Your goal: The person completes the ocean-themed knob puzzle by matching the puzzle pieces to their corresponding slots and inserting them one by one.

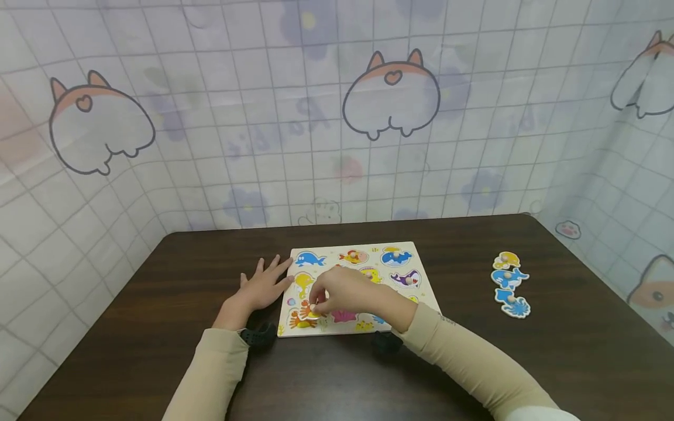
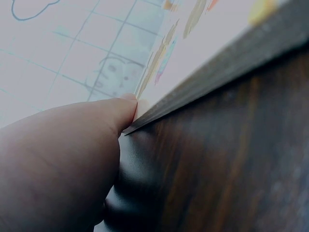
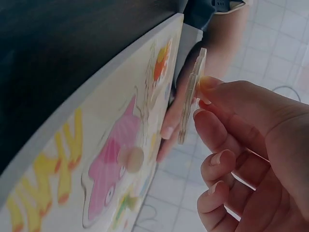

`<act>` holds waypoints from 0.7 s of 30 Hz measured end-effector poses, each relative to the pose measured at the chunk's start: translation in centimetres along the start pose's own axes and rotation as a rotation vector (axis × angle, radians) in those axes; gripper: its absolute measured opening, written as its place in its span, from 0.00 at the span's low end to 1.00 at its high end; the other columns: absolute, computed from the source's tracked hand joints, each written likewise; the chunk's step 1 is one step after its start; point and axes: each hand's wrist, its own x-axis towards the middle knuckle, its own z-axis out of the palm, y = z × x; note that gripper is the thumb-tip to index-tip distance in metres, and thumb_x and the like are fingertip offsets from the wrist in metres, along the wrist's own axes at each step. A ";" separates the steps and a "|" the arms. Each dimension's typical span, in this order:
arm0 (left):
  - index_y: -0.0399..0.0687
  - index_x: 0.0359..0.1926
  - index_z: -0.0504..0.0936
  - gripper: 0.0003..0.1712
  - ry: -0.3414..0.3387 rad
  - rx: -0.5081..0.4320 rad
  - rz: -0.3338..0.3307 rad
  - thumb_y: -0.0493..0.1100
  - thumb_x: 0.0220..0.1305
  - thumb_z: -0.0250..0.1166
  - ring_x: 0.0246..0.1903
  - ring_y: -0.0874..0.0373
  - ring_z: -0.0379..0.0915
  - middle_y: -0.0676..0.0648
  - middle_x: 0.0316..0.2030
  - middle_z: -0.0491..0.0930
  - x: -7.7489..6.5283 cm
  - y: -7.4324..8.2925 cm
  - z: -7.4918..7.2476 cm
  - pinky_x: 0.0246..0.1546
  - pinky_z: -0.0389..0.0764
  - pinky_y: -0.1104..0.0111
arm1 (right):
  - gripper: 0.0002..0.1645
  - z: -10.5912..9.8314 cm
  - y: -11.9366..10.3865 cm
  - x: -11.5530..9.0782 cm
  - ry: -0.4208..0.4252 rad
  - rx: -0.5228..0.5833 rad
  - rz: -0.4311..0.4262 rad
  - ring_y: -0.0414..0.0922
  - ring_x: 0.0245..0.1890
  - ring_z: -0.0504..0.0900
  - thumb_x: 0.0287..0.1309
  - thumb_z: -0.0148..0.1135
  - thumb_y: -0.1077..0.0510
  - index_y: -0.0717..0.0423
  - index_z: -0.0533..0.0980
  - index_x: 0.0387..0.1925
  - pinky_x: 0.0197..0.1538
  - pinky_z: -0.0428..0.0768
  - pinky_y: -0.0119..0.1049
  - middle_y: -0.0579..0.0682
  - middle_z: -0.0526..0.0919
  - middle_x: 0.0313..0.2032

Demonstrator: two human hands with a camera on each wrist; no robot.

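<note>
A wooden peg puzzle board (image 1: 286, 314) lies on the table, printed with sea animals. My right hand (image 1: 347, 289) pinches an orange crab puzzle piece (image 1: 306, 309) by its knob, over the board's near left corner. In the right wrist view the crab piece (image 3: 190, 104) is edge-on, raised off the board between thumb and index finger. Below it on the board is a printed crab picture (image 1: 302, 321). My left hand (image 1: 259, 290) is at the board's left side, fingers spread, with the thumb (image 2: 126, 108) touching the board's edge.
Three loose puzzle pieces lie in a column on the table's right: a yellow one (image 1: 507, 260), a blue dolphin-like one (image 1: 509, 278) and a blue squid (image 1: 513, 304). A pink knobbed piece (image 3: 108, 166) sits in the board. A patterned curtain (image 1: 263, 175) stands behind the table.
</note>
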 end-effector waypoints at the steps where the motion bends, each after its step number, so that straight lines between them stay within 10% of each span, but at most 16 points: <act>1: 0.53 0.82 0.54 0.37 0.001 0.000 0.004 0.58 0.81 0.49 0.76 0.27 0.29 0.35 0.80 0.44 0.0 0.0 0.0 0.64 0.30 0.24 | 0.05 0.1 -0.1 0.1 -0.006 0.002 0.006 0.36 0.30 0.76 0.61 0.75 0.52 0.47 0.89 0.37 0.31 0.75 0.30 0.34 0.80 0.24; 21: 0.53 0.82 0.55 0.37 -0.001 0.002 -0.010 0.58 0.80 0.49 0.76 0.27 0.29 0.34 0.80 0.44 0.0 -0.1 0.0 0.63 0.30 0.23 | 0.04 1.9 -1.1 1.9 -0.042 -0.040 0.020 0.34 0.28 0.76 0.61 0.75 0.52 0.47 0.89 0.36 0.32 0.74 0.29 0.34 0.80 0.24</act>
